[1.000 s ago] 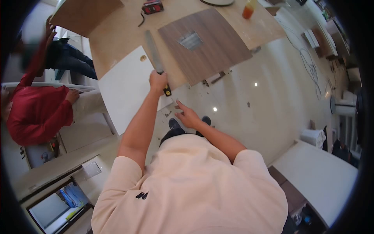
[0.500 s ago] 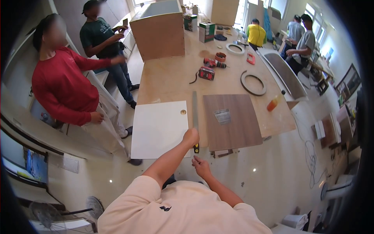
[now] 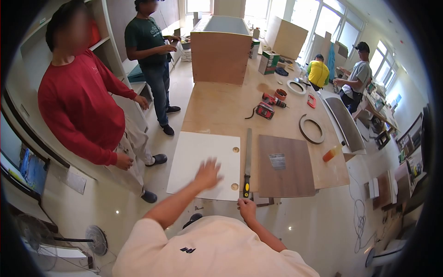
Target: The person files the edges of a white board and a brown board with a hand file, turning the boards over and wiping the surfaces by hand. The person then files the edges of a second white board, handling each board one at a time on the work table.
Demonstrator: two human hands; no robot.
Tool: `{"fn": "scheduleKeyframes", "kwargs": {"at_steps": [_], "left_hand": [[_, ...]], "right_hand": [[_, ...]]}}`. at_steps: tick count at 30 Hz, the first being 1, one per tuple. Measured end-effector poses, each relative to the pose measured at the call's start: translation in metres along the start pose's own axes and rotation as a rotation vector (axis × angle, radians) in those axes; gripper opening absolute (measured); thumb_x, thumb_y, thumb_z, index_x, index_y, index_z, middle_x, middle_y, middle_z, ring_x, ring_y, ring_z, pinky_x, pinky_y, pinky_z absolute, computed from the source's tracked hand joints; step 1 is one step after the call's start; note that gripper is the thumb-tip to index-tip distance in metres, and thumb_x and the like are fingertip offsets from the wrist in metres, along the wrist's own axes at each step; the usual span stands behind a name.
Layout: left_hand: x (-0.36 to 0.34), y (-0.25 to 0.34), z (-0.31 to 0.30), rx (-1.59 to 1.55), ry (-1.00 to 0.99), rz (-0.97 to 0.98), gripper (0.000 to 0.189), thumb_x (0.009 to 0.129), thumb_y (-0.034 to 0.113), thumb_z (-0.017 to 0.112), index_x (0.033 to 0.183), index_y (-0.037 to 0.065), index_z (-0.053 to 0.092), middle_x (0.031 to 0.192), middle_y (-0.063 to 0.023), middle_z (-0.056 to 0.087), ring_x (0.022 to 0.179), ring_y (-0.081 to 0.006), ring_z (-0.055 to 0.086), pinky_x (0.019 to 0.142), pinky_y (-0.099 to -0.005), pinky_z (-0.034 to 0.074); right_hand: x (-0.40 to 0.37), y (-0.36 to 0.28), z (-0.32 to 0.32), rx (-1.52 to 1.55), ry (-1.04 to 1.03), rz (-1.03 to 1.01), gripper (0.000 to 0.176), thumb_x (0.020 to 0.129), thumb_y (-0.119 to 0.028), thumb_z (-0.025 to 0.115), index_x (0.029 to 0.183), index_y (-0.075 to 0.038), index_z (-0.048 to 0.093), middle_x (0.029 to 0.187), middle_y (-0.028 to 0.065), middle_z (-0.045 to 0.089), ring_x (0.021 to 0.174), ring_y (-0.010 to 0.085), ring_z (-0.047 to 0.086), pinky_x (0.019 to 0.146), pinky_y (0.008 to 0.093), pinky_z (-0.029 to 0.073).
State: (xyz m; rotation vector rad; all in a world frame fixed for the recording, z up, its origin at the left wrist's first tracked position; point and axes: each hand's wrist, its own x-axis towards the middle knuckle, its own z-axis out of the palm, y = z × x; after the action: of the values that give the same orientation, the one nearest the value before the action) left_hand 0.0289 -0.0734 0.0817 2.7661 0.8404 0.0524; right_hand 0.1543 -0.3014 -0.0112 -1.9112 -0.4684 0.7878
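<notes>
Your left hand (image 3: pixel 207 173) is hovering open and blurred, gripping nothing, over the white panel (image 3: pixel 198 152). Your right hand (image 3: pixel 248 208) is curling just off the workbench's (image 3: pixel 221 108) near edge; can't tell if it's clenched. The white panel is lying at the near left corner, with the brown panel (image 3: pixel 286 175) beside it. The long flat tool (image 3: pixel 248 157) is lying between them, handle toward you.

Both arms reach forward.
Left hand (image 3: pixel 207 173) raised, blurred, fingers spread; right hand (image 3: pixel 248 208) low, close to body, grip unclear.
</notes>
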Motion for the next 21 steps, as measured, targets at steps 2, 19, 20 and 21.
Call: {"fn": "scheduleKeyframes", "kwargs": {"at_steps": [2, 19, 20, 21], "left_hand": [[0.052, -0.010, -0.110, 0.142, 0.332, -0.009, 0.071, 0.090, 0.050, 0.062, 0.144, 0.007, 0.046, 0.153, -0.0210, 0.036, 0.144, -0.0389, 0.029, 0.115, -0.0592, 0.023], [0.146, -0.051, -0.279, 0.209, 0.536, -0.074, 0.082, 0.092, 0.061, 0.049, 0.155, 0.012, 0.030, 0.163, -0.0149, 0.019, 0.151, -0.0361, 0.011, 0.119, -0.0603, 0.010], [0.137, -0.061, -0.215, 0.146, 0.397, -0.045, 0.086, 0.091, 0.063, 0.049, 0.156, 0.013, 0.025, 0.164, -0.0141, 0.015, 0.151, -0.0347, 0.010, 0.120, -0.0588, 0.009], [0.123, -0.069, -0.158, 0.078, 0.143, -0.076, 0.090, 0.089, 0.065, 0.052, 0.157, 0.014, 0.024, 0.164, -0.0139, 0.014, 0.151, -0.0361, 0.010, 0.119, -0.0594, 0.010]], "right_hand": [[0.001, 0.000, 0.004, -0.067, 0.046, -0.044, 0.027, 0.091, -0.021, 0.066, 0.091, 0.005, 0.071, 0.073, 0.0093, 0.069, 0.063, 0.0140, 0.065, 0.059, 0.0285, 0.053], [-0.012, 0.000, 0.026, -0.435, 0.332, -0.134, 0.031, 0.095, -0.027, 0.053, 0.094, 0.001, 0.067, 0.092, 0.0243, 0.067, 0.093, 0.0451, 0.062, 0.082, 0.0503, 0.048], [-0.014, 0.017, 0.025, -0.465, 0.321, -0.135, 0.032, 0.096, -0.028, 0.052, 0.092, 0.001, 0.066, 0.088, 0.0229, 0.066, 0.088, 0.0421, 0.063, 0.080, 0.0484, 0.049], [-0.012, 0.035, 0.021, -0.498, 0.311, -0.141, 0.033, 0.097, -0.029, 0.052, 0.091, 0.001, 0.065, 0.084, 0.0215, 0.066, 0.083, 0.0392, 0.064, 0.078, 0.0466, 0.050]]}}
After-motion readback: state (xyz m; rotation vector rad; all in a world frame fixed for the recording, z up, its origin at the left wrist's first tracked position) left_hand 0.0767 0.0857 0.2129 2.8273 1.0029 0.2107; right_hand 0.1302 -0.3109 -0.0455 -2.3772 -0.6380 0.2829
